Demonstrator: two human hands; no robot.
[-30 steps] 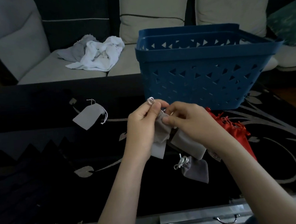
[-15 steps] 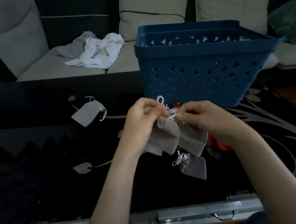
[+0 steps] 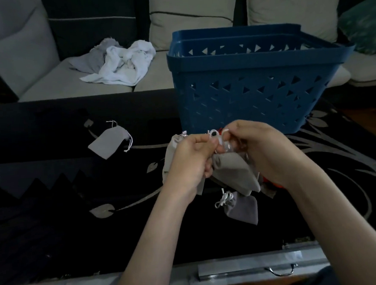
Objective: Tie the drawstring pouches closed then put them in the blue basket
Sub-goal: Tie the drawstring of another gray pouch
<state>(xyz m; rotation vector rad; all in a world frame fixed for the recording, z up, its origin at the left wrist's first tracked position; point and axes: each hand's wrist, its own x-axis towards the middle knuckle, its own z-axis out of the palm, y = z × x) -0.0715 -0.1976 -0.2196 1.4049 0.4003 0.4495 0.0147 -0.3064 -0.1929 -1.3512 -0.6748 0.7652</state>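
Observation:
Both hands are raised over the dark table, just in front of the blue basket (image 3: pixel 256 89). My left hand (image 3: pixel 192 162) and my right hand (image 3: pixel 264 151) pinch the white drawstring loops of a grey pouch (image 3: pixel 235 172) that hangs between them. A second grey pouch (image 3: pixel 172 156) shows behind my left hand, gripped in its fingers. A tied darker grey pouch (image 3: pixel 241 207) lies on the table below my hands. Another grey pouch (image 3: pixel 110 141) lies flat to the left. A bit of red pouch (image 3: pixel 271 182) peeks out under my right wrist.
The black table (image 3: pixel 53 194) has a grey leaf pattern and a metal front edge with a handle (image 3: pixel 280 270). Behind it is a sofa with crumpled white and grey cloths (image 3: pixel 120 62) on the seat and a green cushion (image 3: pixel 367 23) at the far right.
My hands have drawn closer together and worked the drawstring loops. The held pouch has swung under my right hand. The red pouches are now mostly hidden by my right arm.

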